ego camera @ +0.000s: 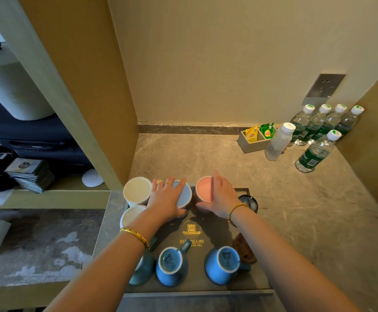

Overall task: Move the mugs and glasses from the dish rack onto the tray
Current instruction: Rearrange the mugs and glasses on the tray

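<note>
A dark tray with a gold logo lies on the stone counter. My left hand rests on top of an upturned grey-blue mug, fingers spread over its base and thumb on its side. My right hand grips an upturned pink mug from its right side. Two white cups stand upside down at the tray's left edge. Two blue mugs sit inverted at the tray's near end, with a darker teal mug partly hidden under my left forearm.
Several green-labelled water bottles and a white bottle stand at the back right beside a tea-bag box. A dark round lid sits right of the tray, a brown cloth near it. A wooden partition rises on the left.
</note>
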The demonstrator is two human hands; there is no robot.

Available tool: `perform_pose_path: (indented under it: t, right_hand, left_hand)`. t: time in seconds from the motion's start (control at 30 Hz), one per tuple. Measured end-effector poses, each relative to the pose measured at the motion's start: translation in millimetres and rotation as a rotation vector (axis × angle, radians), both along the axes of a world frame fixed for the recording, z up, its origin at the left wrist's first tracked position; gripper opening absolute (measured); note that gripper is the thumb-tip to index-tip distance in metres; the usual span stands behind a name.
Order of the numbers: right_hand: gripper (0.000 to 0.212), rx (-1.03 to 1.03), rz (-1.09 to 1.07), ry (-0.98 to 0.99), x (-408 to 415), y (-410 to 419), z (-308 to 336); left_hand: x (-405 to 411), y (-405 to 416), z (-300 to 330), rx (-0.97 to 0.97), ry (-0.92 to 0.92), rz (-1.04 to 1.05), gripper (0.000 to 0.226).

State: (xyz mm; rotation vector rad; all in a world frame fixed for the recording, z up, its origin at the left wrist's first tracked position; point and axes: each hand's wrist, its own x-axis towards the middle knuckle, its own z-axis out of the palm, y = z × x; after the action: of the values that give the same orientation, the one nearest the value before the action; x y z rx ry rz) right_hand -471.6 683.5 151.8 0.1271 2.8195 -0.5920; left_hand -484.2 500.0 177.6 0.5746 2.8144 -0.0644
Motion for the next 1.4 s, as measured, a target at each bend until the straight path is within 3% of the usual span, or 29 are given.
perform_pose_path:
  t: [0.27, 0.6, 0.73, 0.83, 0.97, 1.07, 1.4]
  right_hand:
    - [0.104, -0.129, -0.016, 0.124, 10, 1, 5]
    - [0.101, -0.278, -0.016, 0.179, 29, 7, 40]
    - [0.102, -0.268, 0.012, 0.114, 32, 9, 47]
    - [0.103, -0.261, 0.028, 0.054, 36, 6, 46]
    - [0.104, -0.247, 0.054, 0.013, 44, 0, 40]
    - [0.103, -0.268, 0.065, -0.005, 50, -5, 38]
    - [0.073, -0.357, 0.100, -0.001, 68, -25, 44]
  left_hand:
    - [0, -2, -2, 0.065, -0.101, 0.077, 0.091]
    - [6, -4, 9, 0.058, -0.078, 0.014, 0.091]
    - [17, -6, 24, 0.233, 0.101, 0.013, 0.053]
    - [33, -10, 28, 0.358, -0.232, -0.088, 0.034]
    - [54, -14, 17, 0.164, -0.544, -0.165, 0.046]
    - [63, -18, 7, 0.056, -0.557, -0.199, 0.049]
    - [70, -27, 4, 0.145, -0.579, -0.172, 0.048]
